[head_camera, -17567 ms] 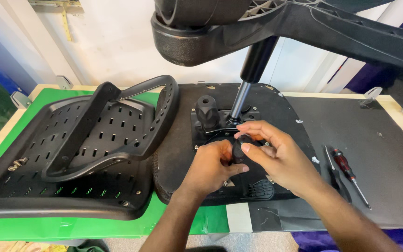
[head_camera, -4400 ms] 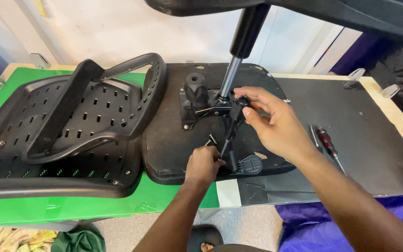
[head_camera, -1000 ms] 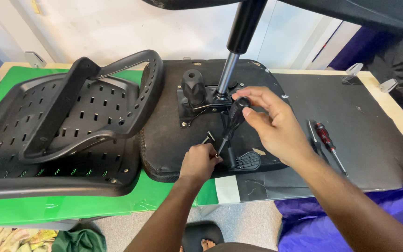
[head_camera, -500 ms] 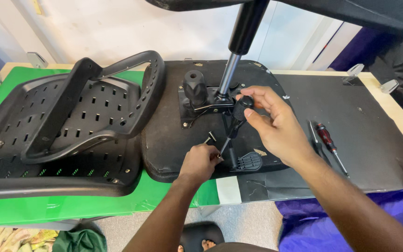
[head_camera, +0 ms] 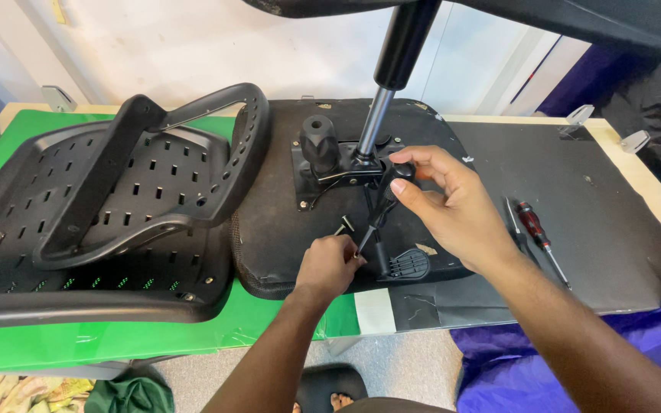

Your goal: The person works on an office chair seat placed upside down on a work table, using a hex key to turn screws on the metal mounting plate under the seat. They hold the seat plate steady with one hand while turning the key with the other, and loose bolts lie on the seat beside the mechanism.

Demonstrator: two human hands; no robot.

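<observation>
Lever running diagonally from knob, pinched in right hand grip, down to lower end pinched by nearer left hand on seat underside.

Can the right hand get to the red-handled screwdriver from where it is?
Probably yes. The red-handled screwdriver lies bare on the dark mat just beside the right hand, nothing between them; though that hand's fingers are on a black knob.

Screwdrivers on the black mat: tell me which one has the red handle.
It is the right screwdriver, farther from the right hand; its handle is red and black. The left screwdriver beside it looks dark and thin, with no red.
</observation>
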